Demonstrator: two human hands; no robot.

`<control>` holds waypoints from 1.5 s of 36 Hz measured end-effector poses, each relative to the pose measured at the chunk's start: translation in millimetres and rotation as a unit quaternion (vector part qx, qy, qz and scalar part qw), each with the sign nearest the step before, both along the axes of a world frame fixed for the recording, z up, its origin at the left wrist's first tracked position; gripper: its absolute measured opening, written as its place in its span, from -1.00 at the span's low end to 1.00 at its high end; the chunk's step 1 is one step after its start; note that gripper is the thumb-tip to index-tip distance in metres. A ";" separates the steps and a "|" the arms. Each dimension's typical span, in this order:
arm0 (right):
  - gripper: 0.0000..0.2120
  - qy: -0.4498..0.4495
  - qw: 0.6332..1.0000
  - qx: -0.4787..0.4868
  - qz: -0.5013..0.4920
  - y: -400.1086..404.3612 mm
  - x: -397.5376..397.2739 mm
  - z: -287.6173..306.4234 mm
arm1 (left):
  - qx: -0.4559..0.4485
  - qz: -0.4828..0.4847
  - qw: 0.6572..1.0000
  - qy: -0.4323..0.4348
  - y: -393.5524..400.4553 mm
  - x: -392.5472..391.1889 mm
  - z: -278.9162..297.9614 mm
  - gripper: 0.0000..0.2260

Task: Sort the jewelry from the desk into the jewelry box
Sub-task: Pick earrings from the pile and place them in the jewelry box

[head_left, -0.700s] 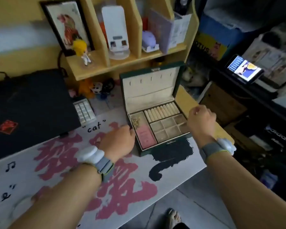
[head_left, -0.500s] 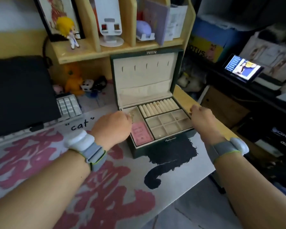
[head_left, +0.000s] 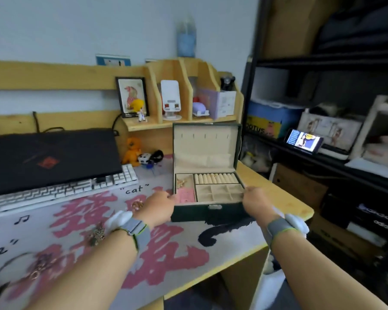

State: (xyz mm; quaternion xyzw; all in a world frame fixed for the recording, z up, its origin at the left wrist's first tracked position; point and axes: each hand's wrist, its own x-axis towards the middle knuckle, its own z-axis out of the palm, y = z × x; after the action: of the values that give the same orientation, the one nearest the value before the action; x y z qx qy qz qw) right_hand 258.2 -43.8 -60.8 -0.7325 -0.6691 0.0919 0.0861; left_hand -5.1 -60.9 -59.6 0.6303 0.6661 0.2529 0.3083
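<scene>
A dark green jewelry box (head_left: pixel 207 212) stands open on the desk mat, lid upright, cream trays inside. Its left compartment holds gold pieces (head_left: pixel 182 182) above a pink pad (head_left: pixel 186 196). My left hand (head_left: pixel 158 208) grips the box's left front corner. My right hand (head_left: pixel 255 201) grips the right front corner. On the mat lie loose jewelry pieces: a ring (head_left: pixel 136 205) by my left wrist, a dark ornate piece (head_left: pixel 96 234), a thin bangle (head_left: pixel 11 265) and small rings (head_left: pixel 37 270) at the lower left.
A white keyboard (head_left: pixel 61 191) and a closed black laptop (head_left: pixel 49 159) fill the left of the desk. A wooden shelf (head_left: pixel 179 121) with figurines stands behind the box. The desk's right edge (head_left: pixel 300 211) is close; dark shelving with a lit phone (head_left: pixel 304 142) stands beyond.
The view has tilted up and pulled back, showing more wall and loose jewelry on the mat. Both hands stay at the box's front corners, now lower against its front edge.
</scene>
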 end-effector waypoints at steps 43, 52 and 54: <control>-0.82 0.109 0.925 0.029 0.363 47.5 -180.6 39.8 | -0.002 0.084 0.994 0.076 -31.6 -150.1 25.5 -0.79; -0.84 0.103 0.931 0.031 0.350 66.5 -187.7 34.0 | 0.056 0.143 0.988 0.008 -8.8 -133.7 17.5 -0.80; -0.85 0.100 0.928 0.033 0.357 70.5 -193.3 37.2 | 0.057 0.129 0.990 0.023 -2.6 -129.6 18.4 -0.81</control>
State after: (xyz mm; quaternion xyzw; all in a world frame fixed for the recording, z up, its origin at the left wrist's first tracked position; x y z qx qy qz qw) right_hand 65.0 26.7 -23.7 -0.4286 -0.8771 0.1673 0.1379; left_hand -134.7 -63.5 -41.2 0.5614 0.7331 0.3137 0.2211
